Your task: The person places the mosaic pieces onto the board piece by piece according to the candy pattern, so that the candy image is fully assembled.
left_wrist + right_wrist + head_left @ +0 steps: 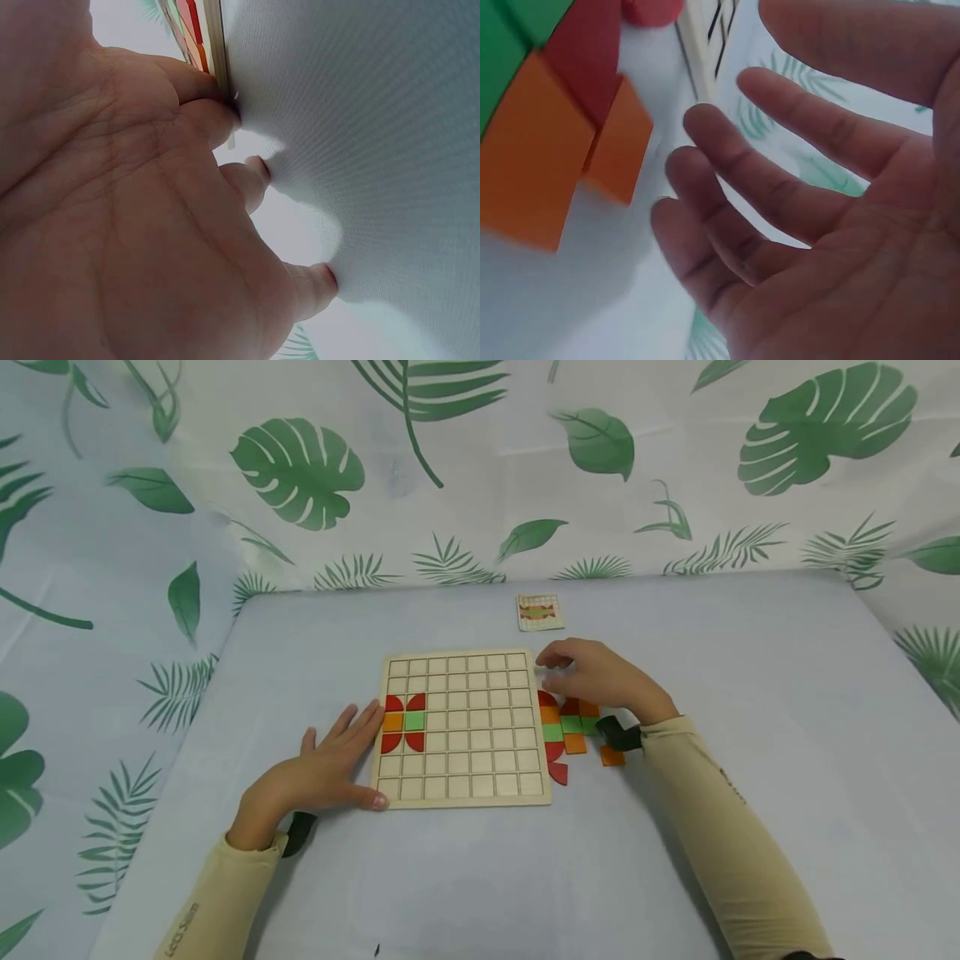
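Note:
A square wooden grid board (465, 764) lies on the table. Along its left side, red quarter-round tiles (415, 742), an orange square tile (393, 722) and a green square tile (414, 721) fill some cells. My left hand (322, 772) rests spread against the board's left edge, thumb near the lower left corner; in the left wrist view its fingertips touch the cloth. My right hand (596, 672) hovers by the board's upper right edge, fingers loosely bent and holding nothing. Below it lie loose red, orange (536, 157) and green tiles, some partly hidden by the wrist.
A small pattern card (540, 612) lies behind the board, showing a red, orange and green figure on a grid. Leaf-printed cloth (480, 468) rises behind the pale tabletop (480, 885). One orange tile (612, 756) sits apart from the loose pile, near the right wrist.

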A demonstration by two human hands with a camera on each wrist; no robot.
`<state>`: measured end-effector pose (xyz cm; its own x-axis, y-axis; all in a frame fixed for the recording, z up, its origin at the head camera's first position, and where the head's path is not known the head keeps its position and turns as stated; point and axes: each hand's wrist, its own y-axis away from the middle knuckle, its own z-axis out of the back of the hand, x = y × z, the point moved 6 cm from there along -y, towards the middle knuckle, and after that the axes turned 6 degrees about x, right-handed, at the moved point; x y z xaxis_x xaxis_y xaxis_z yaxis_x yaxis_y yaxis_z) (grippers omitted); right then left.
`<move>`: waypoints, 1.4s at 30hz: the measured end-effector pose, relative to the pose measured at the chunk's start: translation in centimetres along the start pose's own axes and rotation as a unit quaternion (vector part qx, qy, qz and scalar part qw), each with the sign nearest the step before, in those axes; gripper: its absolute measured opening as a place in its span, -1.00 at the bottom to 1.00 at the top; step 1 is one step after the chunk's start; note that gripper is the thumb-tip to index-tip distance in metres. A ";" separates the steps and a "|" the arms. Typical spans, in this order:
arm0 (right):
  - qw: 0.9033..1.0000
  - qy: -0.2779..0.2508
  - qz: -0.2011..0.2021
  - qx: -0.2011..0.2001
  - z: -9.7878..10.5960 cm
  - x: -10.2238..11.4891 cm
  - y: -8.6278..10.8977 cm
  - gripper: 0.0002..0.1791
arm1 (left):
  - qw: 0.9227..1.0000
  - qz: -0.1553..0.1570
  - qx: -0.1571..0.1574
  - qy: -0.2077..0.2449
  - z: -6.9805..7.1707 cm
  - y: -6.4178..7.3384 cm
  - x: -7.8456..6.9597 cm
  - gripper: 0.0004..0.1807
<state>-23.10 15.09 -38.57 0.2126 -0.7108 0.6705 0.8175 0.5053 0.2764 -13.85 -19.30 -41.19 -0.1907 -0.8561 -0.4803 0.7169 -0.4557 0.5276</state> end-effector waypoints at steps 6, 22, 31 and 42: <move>1.000 0.002 -0.022 0.009 0.4 -1.7 0.1 -0.59 | 1.000 -0.002 0.001 0.004 -0.1 0.0 0.0 0.44; 0.999 -0.004 -0.043 0.033 1.2 -3.6 1.2 -0.69 | 1.000 -0.004 0.000 0.006 0.0 0.2 0.0 0.43; 0.998 0.017 -0.040 0.044 0.9 -3.8 1.1 -0.85 | 1.000 -0.006 0.001 0.003 -0.2 0.0 0.3 0.44; 0.999 -0.018 -0.034 0.032 1.4 -4.3 1.0 -0.89 | 1.000 -0.006 -0.002 0.002 -0.1 0.0 0.1 0.44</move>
<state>-23.95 19.35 -40.20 0.1369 -0.7274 0.6724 0.7928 0.4874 0.3659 -13.78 -19.39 -41.33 -0.1961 -0.8498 -0.4893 0.7172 -0.4645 0.5194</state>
